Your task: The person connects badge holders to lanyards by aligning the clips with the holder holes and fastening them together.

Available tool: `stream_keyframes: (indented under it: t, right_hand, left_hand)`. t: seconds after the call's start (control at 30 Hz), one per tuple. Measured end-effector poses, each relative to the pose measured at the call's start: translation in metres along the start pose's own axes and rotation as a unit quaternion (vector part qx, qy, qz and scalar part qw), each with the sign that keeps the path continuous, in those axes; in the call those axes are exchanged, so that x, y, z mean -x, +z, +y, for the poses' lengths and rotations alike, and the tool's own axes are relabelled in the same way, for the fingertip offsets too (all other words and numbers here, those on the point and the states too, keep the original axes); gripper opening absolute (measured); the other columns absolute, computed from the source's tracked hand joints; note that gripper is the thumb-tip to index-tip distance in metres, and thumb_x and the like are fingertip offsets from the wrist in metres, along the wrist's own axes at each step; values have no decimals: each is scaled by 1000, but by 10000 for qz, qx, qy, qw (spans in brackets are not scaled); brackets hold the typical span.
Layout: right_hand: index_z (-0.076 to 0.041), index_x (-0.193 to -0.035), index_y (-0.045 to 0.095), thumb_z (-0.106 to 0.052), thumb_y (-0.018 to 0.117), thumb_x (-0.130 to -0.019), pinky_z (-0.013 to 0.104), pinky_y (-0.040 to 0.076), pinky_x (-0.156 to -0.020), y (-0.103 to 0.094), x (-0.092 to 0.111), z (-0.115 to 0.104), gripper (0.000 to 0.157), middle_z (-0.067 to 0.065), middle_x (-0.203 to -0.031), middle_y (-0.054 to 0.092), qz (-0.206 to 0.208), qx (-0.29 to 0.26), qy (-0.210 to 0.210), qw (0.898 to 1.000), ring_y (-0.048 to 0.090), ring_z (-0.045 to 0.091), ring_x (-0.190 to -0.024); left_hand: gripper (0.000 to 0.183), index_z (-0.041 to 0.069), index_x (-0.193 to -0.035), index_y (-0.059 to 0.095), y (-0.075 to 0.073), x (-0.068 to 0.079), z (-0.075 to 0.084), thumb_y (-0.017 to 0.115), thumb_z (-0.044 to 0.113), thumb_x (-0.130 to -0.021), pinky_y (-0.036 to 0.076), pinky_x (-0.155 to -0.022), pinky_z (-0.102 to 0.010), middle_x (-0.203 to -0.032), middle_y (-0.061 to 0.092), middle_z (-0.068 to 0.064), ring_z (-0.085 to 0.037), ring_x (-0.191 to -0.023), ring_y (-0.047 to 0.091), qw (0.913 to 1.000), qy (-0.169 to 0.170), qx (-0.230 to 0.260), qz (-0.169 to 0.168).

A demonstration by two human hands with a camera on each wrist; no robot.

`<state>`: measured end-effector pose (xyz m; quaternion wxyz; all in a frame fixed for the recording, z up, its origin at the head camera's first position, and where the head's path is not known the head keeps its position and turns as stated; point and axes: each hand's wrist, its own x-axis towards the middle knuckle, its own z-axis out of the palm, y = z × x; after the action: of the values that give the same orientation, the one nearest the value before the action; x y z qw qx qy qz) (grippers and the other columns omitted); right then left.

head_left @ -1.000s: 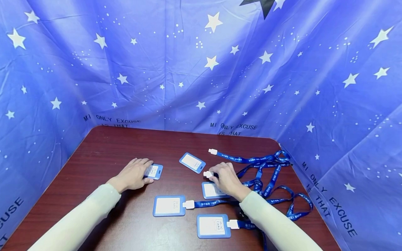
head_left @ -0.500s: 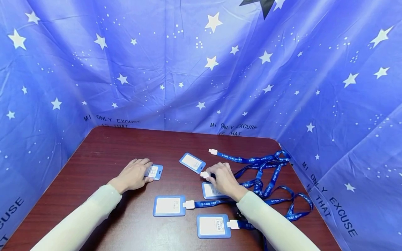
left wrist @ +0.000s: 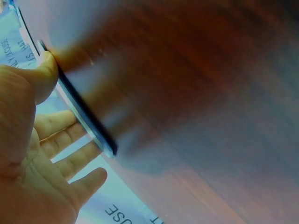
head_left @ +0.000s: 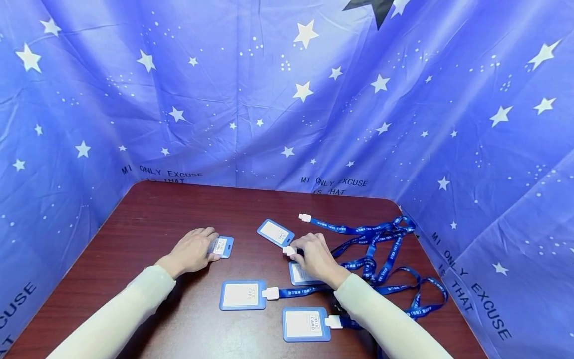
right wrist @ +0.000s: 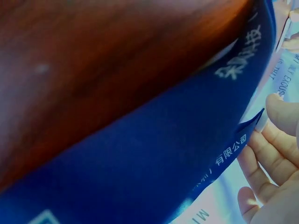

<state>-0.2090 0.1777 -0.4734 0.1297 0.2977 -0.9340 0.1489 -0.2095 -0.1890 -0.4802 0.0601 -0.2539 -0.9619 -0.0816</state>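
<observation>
On the left of the head view, my left hand (head_left: 190,249) grips a blue-framed ID card holder (head_left: 223,247) by its long edges, the slotted end facing right. Its thumb and fingers press opposite edges of that holder (left wrist: 86,112) in the left wrist view. My right hand (head_left: 316,257) pinches the white clip (head_left: 289,251) of a blue lanyard between thumb and fingers. White print shows on the lanyard strap (right wrist: 226,161) in the right wrist view. The clip points left, across a gap from the held holder. A loose card holder (head_left: 275,233) lies right beside the clip.
Under my right hand lies another card holder (head_left: 300,273), partly hidden. Two holders, one at centre (head_left: 242,294) and one nearer me (head_left: 306,324), are clipped to lanyards. Tangled blue straps (head_left: 381,232) and a free white clip (head_left: 305,218) spread over the table's right side.
My right hand has moved slightly left with the lanyard clip, toward the card holder in my left hand. The left hand has stayed nearly still, gripping its holder.
</observation>
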Motion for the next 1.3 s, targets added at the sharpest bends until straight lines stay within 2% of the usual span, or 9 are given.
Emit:
stream_keyframes:
  t: [0.5,0.87,1.3]
  right_hand:
    - [-13,-105,80,-22,81,-90,40,42,-90,1,-6,-8,18,-1,-102,76,-6,2,-42,10000,64,18,-99]
    - [-12,-105,79,-25,80,-91,39,41,-88,3,-10,-17,19,-1,-102,76,-33,82,-124,9999,64,18,-99]
    - [-12,-105,80,-26,80,-91,37,41,-87,9,-15,-21,20,-1,-103,77,-51,134,-80,9999,64,16,-97]
  left_hand:
    - [63,-8,-131,62,3,-2,0,82,33,-87,42,-110,-54,-132,61,-23,-42,-122,57,9999,18,31,128]
    - [62,-6,-128,64,4,-2,-1,82,35,-86,47,-103,-55,-129,62,-21,-40,-116,59,9998,62,-78,191]
    - [62,-6,-129,64,2,-1,0,82,34,-86,48,-101,-56,-129,62,-20,-41,-114,59,9999,-49,14,107]
